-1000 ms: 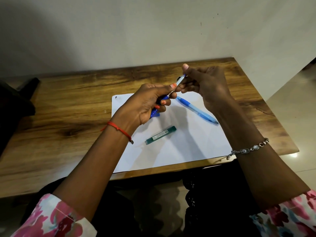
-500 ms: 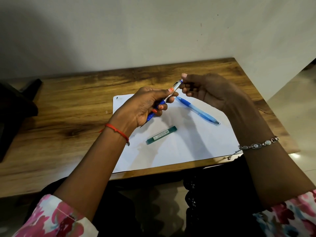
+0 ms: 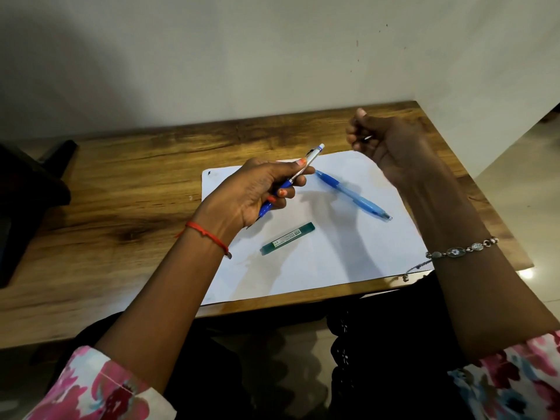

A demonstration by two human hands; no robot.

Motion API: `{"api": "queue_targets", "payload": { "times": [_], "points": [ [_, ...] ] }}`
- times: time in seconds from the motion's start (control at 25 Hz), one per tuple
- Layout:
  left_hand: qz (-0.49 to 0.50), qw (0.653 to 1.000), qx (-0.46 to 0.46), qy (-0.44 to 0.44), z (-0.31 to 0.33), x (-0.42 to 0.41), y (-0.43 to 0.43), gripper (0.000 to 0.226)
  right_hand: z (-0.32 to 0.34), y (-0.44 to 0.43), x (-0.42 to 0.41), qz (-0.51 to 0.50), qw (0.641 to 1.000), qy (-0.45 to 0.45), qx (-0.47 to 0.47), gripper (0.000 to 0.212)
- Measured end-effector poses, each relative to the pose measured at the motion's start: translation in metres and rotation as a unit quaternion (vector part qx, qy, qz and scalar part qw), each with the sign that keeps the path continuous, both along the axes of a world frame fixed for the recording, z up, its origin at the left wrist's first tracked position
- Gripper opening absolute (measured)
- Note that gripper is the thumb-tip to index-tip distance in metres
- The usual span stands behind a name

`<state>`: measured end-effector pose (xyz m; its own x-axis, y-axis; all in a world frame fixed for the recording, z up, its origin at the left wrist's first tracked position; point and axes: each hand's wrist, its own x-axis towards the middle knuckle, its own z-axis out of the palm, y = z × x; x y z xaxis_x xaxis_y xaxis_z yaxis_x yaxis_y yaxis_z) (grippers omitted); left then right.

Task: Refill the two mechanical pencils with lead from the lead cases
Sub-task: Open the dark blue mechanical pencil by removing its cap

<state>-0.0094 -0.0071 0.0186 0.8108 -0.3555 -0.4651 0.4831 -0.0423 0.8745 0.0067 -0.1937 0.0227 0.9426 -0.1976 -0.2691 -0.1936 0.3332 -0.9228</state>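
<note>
Now that the right hand point(image 3: 385, 140) has pulled away from the white-and-blue pencil point(image 3: 313, 154), its fingers pinch a small silvery piece point(image 3: 367, 137), probably the cap. The left hand point(image 3: 251, 194) grips that pencil above the desk point(image 3: 121, 192), so the green lead case point(image 3: 288, 238) likely comes next.

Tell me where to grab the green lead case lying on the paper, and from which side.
Pinch the green lead case across its narrow width near the middle, coming straight down from above. It lies flat on the white paper, a long slim bar angled lower-left to upper-right, with both long sides clear.
</note>
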Motion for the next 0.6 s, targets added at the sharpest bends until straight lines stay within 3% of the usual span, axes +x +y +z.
{"api": "queue_targets", "payload": {
  "times": [0.12, 0.24, 0.32, 0.4, 0.52, 0.6],
  "points": [
    [0.013, 1.000, 0.016, 0.000, -0.001, 0.002, 0.004, 0.018, -0.001, -0.001, -0.006, 0.085, 0.986, 0.029, -0.140, 0.012],
    [0.019, 0.999, 0.043, -0.010, -0.002, 0.004, 0.004, 0.017, -0.002, 0.009, -0.013, 0.190, 0.931, 0.054, -0.305, 0.012],
    [0.000, 0.992, 0.107, -0.060, -0.002, 0.004, 0.005, 0.016, -0.001, 0.011, -0.013, 0.206, 0.925, 0.057, -0.313, 0.016],
    [-0.025, 0.978, 0.170, -0.117, -0.001, 0.004, 0.006, 0.016, 0.000, 0.009, -0.013, 0.196, 0.942, 0.066, -0.265, 0.018],
    [-0.046, 0.972, 0.185, -0.139, 0.000, 0.004, 0.008, 0.014, 0.001, 0.011, -0.013, 0.193, 0.954, 0.090, -0.211, 0.014],
    [-0.047, 0.972, 0.185, -0.140, 0.000, 0.004, 0.008, 0.012, 0.002, 0.012, -0.013, 0.204, 0.947, 0.099, -0.227, 0.014]
  ]
}}
